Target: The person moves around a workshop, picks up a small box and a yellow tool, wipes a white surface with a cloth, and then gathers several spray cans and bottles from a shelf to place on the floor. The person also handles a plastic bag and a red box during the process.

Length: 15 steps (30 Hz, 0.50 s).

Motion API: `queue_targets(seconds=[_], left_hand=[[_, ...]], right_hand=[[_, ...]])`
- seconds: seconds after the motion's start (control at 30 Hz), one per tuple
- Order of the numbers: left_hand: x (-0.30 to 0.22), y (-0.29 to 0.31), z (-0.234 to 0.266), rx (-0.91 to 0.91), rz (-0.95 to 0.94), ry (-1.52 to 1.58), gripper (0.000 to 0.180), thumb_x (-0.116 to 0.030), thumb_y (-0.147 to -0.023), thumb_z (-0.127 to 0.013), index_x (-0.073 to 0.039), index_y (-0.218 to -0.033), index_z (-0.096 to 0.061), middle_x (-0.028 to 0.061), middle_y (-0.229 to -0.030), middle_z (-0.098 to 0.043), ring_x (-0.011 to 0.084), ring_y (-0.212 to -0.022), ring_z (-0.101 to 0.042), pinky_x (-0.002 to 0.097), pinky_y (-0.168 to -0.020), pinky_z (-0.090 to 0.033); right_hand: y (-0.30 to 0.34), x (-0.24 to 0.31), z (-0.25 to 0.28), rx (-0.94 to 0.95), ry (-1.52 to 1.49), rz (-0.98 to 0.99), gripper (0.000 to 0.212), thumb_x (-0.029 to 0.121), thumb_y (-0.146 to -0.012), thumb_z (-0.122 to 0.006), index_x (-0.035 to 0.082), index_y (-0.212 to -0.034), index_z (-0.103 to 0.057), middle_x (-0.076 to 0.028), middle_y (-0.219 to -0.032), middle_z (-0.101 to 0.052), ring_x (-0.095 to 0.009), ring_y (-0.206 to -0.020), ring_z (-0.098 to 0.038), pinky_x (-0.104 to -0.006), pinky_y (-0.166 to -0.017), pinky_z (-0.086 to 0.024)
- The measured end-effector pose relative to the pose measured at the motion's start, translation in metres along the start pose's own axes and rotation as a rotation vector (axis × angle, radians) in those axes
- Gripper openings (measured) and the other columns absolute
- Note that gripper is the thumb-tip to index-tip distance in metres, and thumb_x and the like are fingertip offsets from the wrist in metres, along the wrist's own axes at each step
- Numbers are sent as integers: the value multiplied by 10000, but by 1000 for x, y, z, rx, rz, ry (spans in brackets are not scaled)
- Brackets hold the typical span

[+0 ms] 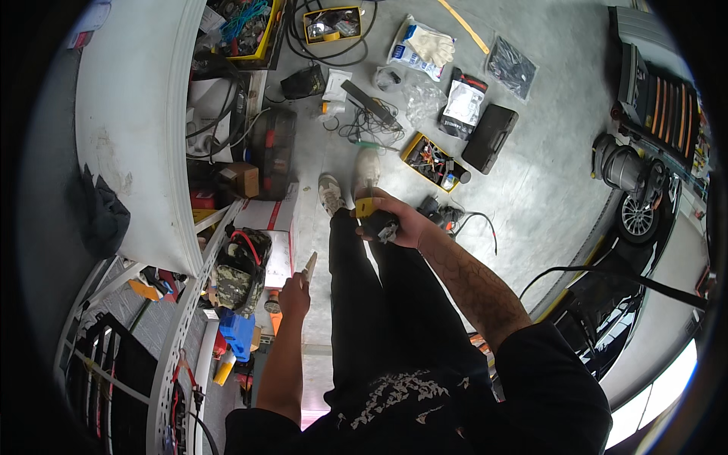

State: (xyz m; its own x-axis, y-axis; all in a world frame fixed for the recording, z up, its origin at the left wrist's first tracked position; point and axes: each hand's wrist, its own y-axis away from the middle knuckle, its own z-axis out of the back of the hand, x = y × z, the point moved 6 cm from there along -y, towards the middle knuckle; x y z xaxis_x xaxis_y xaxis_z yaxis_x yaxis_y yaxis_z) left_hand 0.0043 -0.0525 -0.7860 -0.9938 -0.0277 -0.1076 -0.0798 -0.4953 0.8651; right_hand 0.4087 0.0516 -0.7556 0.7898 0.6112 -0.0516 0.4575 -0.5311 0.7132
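Observation:
My right hand (pixel 406 220) is closed around a yellow-and-black handheld tool (pixel 365 208), held out in front of my legs. It looks like a cordless power tool, but its exact kind is unclear. Lower and to the left, my left hand (pixel 294 296) grips a thin, flat, light-tan piece (pixel 311 263) that sticks up past the fingers; I cannot make out what it is. Beneath the tool are my shoes (pixel 331 193) on the grey floor. A red-and-white box (pixel 282 227) stands beyond my left hand, next to a camouflage bag (pixel 241 269).
Ahead on the floor lie a yellow-edged tray of small parts (pixel 431 161), a black case (pixel 491 139), tangled cable (pixel 371 121), plastic packages (pixel 464 105) and gloves (pixel 430 44). Loaded shelving with a white frame (pixel 178 364) runs along my left. A black car (pixel 607 303) is at right.

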Motion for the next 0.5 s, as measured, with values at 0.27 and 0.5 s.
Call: queue_targets(seconds=[0.27,0.5], left_hand=[[56,-17,-117,186,125,-65,326,-307,-1085,-674,-108,-1330,-595,225,-1196,-758,450,-1102,-785,581,-935,-632],[51,-69,-131,158,222,64,429,-342,-1090,-632,-58,-1412,-641,296,-1286,-765,527,-1206,-721,617,-1003,-581]], right_hand=[[-25,-39,53,-110,34,115,501,221,-1155,-638,98,-1617,-489,-214,-1428,-648,-376,-1223,-735,-527,-1059,-641],[-32,-46,199,-522,-69,316,470,203,-1102,-734,59,-1502,-532,-160,-1268,-719,-304,-1071,-777,-469,-928,-678]])
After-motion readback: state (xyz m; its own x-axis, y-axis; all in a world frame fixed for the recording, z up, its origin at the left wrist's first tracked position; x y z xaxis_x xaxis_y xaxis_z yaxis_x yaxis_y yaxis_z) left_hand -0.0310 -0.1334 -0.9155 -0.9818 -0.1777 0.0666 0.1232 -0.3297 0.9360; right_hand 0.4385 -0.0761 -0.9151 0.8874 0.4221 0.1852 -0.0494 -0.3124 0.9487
